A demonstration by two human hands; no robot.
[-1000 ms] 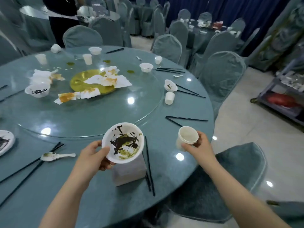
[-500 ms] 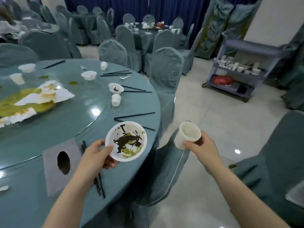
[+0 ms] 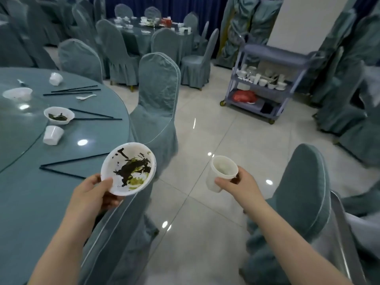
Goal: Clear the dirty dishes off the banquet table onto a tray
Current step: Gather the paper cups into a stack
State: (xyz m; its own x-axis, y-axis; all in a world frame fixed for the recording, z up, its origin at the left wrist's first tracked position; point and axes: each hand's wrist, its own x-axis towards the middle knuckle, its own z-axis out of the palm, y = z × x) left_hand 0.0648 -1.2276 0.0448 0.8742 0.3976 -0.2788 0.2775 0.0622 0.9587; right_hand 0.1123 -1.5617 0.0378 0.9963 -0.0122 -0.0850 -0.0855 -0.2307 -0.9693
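Observation:
My left hand (image 3: 93, 193) grips a white bowl (image 3: 128, 168) smeared with dark and green sauce, held by its rim just off the edge of the round banquet table (image 3: 30, 192). My right hand (image 3: 239, 185) holds a white cup (image 3: 222, 171) over the tiled floor. On the table at the left remain another dirty bowl (image 3: 59, 115), an upturned cup (image 3: 52, 135), a further bowl (image 3: 17, 94), a cup (image 3: 55, 78), a spoon (image 3: 85, 97) and several black chopsticks (image 3: 70, 161). A grey service cart (image 3: 267, 87) with white dishes on its shelves stands far right.
Covered chairs stand close by: one below my left hand (image 3: 115, 233), one beyond the bowl (image 3: 158, 95), one at the right (image 3: 302, 192). Open tiled floor (image 3: 205, 130) lies between them and the cart. A metal edge (image 3: 345, 233) shows at lower right. Another set table (image 3: 148, 25) stands at the back.
The view has swung right, away from the table toward the cart. Both hands carried the bowl and the cup off the table and now hold them beyond its edge.

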